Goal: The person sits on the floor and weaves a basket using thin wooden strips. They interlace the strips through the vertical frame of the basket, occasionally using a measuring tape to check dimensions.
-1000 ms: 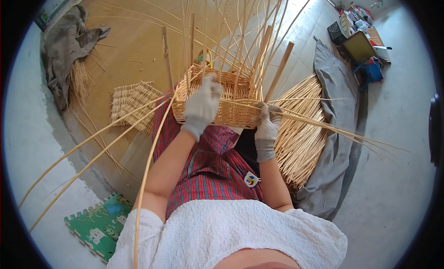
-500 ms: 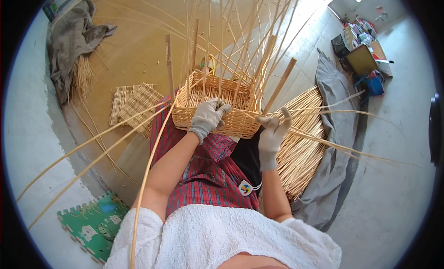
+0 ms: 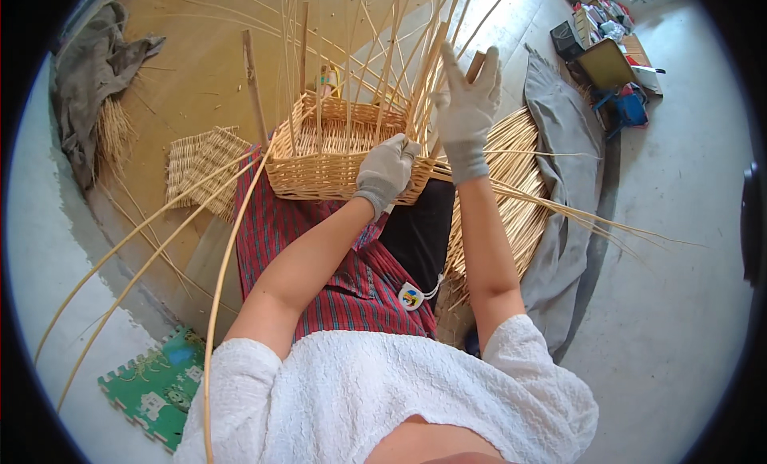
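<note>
A half-woven wicker basket (image 3: 315, 176) rests across my lap, with thin upright canes (image 3: 389, 53) rising from its walls and wooden stakes (image 3: 254, 89) at its corners. My gloved left hand (image 3: 387, 168) is closed on the front rim near the right corner, thumb on top; its other fingers are partly hidden. Raised above that corner is my gloved right hand (image 3: 470, 113), fingers stretched and spread. The top of the right front stake (image 3: 476, 66) shows between those fingers. Long loose weaving canes (image 3: 144, 300) trail off to the left, and others (image 3: 559, 207) stick out to the right.
A bundle of cut canes (image 3: 511, 232) lies on grey cloth (image 3: 563, 192) at the right. Woven panels (image 3: 200, 167) lie left of the basket, a green foam mat (image 3: 160, 388) lower left. Dark cloth (image 3: 100, 89) covers more canes. Boxes and a blue bag (image 3: 631, 109) stand far right.
My right hand has risen from beside the basket's right corner to the top of the stake, fingers spreading. My left hand has slid rightward along the rim. The whole view has shifted slightly.
</note>
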Demonstrator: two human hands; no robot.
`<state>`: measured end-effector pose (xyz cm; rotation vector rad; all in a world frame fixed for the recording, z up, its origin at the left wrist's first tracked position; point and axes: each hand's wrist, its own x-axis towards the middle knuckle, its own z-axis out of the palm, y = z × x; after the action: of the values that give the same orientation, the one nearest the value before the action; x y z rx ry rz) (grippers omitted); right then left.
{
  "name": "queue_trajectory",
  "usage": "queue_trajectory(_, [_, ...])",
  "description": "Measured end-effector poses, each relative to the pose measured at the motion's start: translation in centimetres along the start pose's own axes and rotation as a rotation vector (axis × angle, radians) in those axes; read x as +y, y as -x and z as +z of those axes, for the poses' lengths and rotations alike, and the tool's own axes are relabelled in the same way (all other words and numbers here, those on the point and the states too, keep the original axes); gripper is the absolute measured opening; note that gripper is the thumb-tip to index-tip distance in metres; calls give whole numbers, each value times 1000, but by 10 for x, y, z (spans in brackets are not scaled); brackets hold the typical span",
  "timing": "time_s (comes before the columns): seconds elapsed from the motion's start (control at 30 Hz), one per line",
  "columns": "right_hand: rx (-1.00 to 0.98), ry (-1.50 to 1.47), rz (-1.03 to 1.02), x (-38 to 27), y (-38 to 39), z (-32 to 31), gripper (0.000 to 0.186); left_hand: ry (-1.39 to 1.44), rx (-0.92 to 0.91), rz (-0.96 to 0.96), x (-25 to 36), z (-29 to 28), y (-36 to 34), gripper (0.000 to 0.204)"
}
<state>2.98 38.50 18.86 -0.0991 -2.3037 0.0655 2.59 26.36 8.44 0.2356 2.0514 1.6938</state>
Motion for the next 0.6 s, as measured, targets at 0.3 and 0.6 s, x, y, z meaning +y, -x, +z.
queue_trajectory(0.3, [-214, 226, 178, 41, 110, 38, 39, 543, 66, 226, -44, -21, 29, 27])
queue_trajectory(0.6, [-505, -1321, 321, -158, 149, 5, 26, 518, 291, 593, -118, -209, 127, 39])
